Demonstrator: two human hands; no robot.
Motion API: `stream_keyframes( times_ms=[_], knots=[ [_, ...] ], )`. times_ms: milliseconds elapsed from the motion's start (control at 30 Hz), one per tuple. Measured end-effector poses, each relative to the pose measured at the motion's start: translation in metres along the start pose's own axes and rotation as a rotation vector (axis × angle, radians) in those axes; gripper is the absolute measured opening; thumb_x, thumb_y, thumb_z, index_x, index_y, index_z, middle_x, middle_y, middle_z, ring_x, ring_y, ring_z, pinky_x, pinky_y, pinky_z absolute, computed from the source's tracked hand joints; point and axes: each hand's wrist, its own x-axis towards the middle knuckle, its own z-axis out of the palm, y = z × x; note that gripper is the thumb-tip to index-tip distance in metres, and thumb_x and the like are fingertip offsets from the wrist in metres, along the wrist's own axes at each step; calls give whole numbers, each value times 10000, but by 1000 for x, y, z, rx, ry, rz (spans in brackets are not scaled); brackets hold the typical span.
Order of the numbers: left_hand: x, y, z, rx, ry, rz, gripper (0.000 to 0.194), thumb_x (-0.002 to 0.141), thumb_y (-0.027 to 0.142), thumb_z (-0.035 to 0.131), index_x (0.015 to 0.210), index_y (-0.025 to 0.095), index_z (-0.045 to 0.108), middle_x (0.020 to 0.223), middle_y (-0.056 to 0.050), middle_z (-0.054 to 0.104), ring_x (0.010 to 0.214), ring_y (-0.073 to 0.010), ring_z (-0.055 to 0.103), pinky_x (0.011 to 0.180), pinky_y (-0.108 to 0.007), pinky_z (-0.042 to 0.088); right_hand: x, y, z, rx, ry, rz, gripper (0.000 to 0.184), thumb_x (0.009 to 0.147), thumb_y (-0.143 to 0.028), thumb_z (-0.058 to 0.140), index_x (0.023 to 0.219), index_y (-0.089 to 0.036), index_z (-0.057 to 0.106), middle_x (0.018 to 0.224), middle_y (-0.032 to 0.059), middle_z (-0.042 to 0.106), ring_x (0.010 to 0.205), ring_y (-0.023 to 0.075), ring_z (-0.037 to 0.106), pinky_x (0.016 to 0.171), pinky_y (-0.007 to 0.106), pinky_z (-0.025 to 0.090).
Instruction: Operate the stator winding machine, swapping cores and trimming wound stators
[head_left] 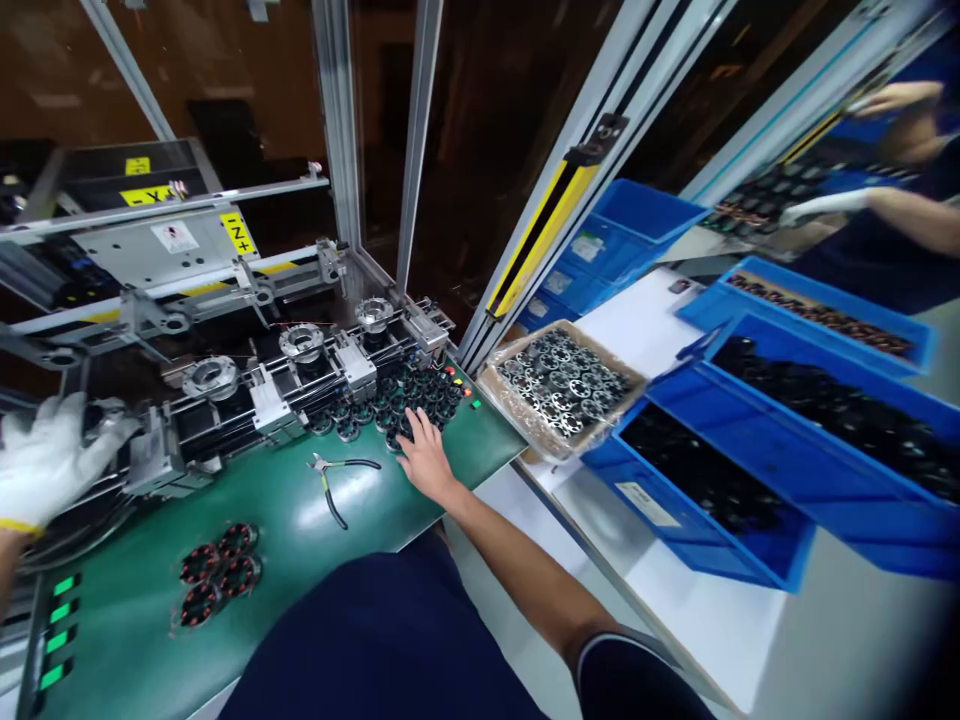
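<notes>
My left hand, in a white glove, is at the machine's left end with its fingers spread. It reaches over a round metal fixture, partly hidden behind it. My bare right hand lies at the near edge of a cluster of black ring-shaped motor cores, its fingers stretched out and touching them. I cannot make out a core lifted in it. Left of that hand, diagonal cutters with dark and green handles lie spread on the green table mat. Several cores wound with copper sit nearer to me.
Along the table's back runs a winding machine with round metal heads. A plastic-lined box of metal rings stands right, beside blue bins of black parts. An aluminium post with a yellow light barrier rises between. Another person's gloved hand shows far right.
</notes>
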Motion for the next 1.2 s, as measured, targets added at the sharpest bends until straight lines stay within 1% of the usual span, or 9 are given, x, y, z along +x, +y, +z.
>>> stream_keyframes(
  times_ms=[100, 200, 400, 500, 600, 700, 867, 1033, 1200],
  knots=[
    [-58, 55, -28, -238, -82, -126, 907, 936, 816, 225, 1593, 198, 319, 1664, -162, 352, 1494, -486, 330, 1088, -738, 381, 15, 4, 5, -63, -56, -60, 199, 905, -129, 671, 1079, -103, 763, 1689, 229, 265, 1597, 430, 180, 1226, 682, 289],
    [-121, 82, -23, -358, -108, -126, 878, 919, 786, 323, 1608, 242, 320, 1675, -127, 355, 1554, -437, 277, 1185, -712, 340, 16, 10, 13, -43, -67, -99, 163, 926, -84, 605, 949, -102, 766, 1675, 211, 311, 1596, 419, 194, 1233, 692, 257],
    [-224, 66, 47, -425, -112, -477, 875, 907, 738, 344, 1536, 136, 427, 1556, -220, 478, 1484, -416, 415, 1200, -633, 392, 10, -19, 1, 731, 68, -54, 129, 903, -298, 736, 882, -175, 770, 1543, 145, 534, 1475, 349, 441, 1215, 585, 358],
    [-269, 62, 90, -427, -176, -584, 856, 917, 734, 326, 1516, 138, 463, 1545, -205, 508, 1473, -408, 433, 1198, -611, 403, 19, -55, -14, 1367, -167, 154, 384, 824, -563, 805, 896, -186, 777, 1184, 129, 726, 1046, 244, 683, 937, 421, 561],
    [-301, 65, 127, -421, -154, -580, 864, 932, 710, 286, 1490, 81, 483, 1527, -220, 530, 1470, -402, 435, 1207, -584, 402, 39, -90, -26, 1655, -442, 279, 513, 709, -631, 877, 854, -155, 752, 862, 87, 722, 786, 162, 648, 725, 308, 542],
    [-317, 71, 155, -443, -88, -643, 810, 975, 650, 264, 1497, 63, 460, 1494, -230, 563, 1417, -368, 512, 1182, -536, 444, 72, -117, -35, 1481, -541, 48, 556, 738, -681, 821, 843, -143, 724, 824, 91, 709, 748, 156, 640, 686, 304, 541],
    [-323, 79, 183, -354, 90, -571, 711, 994, 592, 286, 1404, 73, 547, 1374, -226, 653, 1262, -362, 631, 1083, -524, 515, 169, -167, -47, 1069, -428, -343, 430, 827, -579, 753, 838, -150, 732, 1137, 153, 718, 961, 232, 685, 823, 394, 587],
    [-326, 80, 191, -296, 142, -519, 660, 1019, 559, 312, 1395, 72, 552, 1340, -220, 671, 1230, -339, 645, 1042, -493, 536, 263, -224, -35, 688, -233, -526, 24, 822, -143, 730, 837, -144, 749, 1448, 169, 593, 1314, 283, 591, 1190, 475, 423],
    [-328, 82, 186, -268, 128, -506, 632, 1028, 553, 317, 1421, 102, 522, 1348, -198, 661, 1243, -332, 631, 1035, -476, 527, 292, -239, -22, 335, -231, -636, 182, 866, -39, 647, 973, -97, 782, 1491, 197, 569, 1330, 294, 593, 1221, 480, 405]
  ],
)
